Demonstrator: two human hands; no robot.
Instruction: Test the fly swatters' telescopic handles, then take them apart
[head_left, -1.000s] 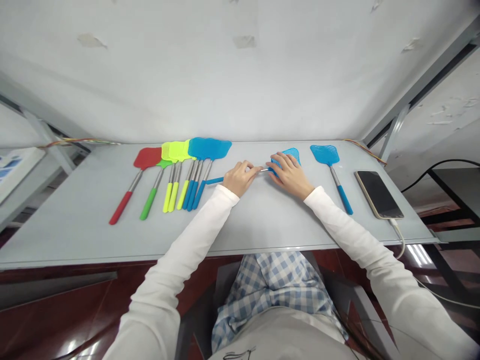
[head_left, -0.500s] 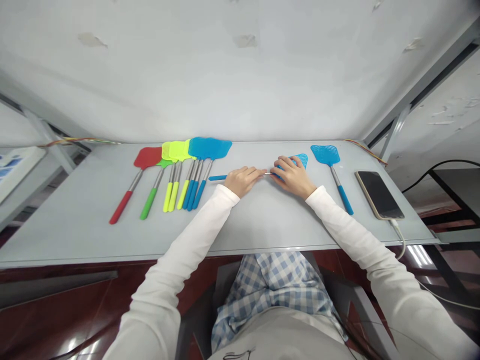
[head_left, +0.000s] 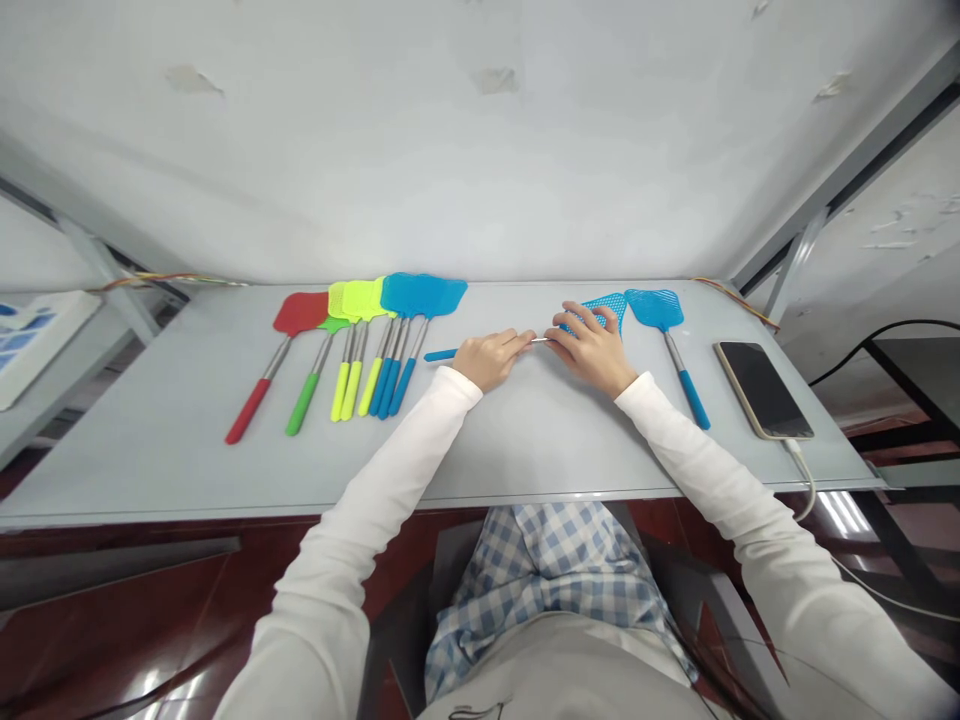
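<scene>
A blue fly swatter point(head_left: 440, 355) lies crosswise between my hands, its blue handle end sticking out to the left and its mesh head to the right. My left hand point(head_left: 493, 360) is closed around it where the handle meets the metal rod. Close to the head, my right hand point(head_left: 592, 352) grips the swatter, its fingers bent over the mesh and hiding part of it. A short stretch of thin silver rod shows between the two hands. Just right of my right hand rests another blue fly swatter point(head_left: 655, 308), with its handle toward me.
On the left of the grey table point(head_left: 525, 450) lie a red fly swatter point(head_left: 300, 313), a green one point(head_left: 302, 403), several yellow ones point(head_left: 364, 300) and several blue ones point(head_left: 424, 293), partly overlapping. A phone point(head_left: 765, 390) with a white cable lies at the right. A wall stands behind.
My right hand and the held swatter's head have shifted slightly right, and more of the mesh shows. The fingers of that hand are a little more spread. My left hand keeps its hold.
</scene>
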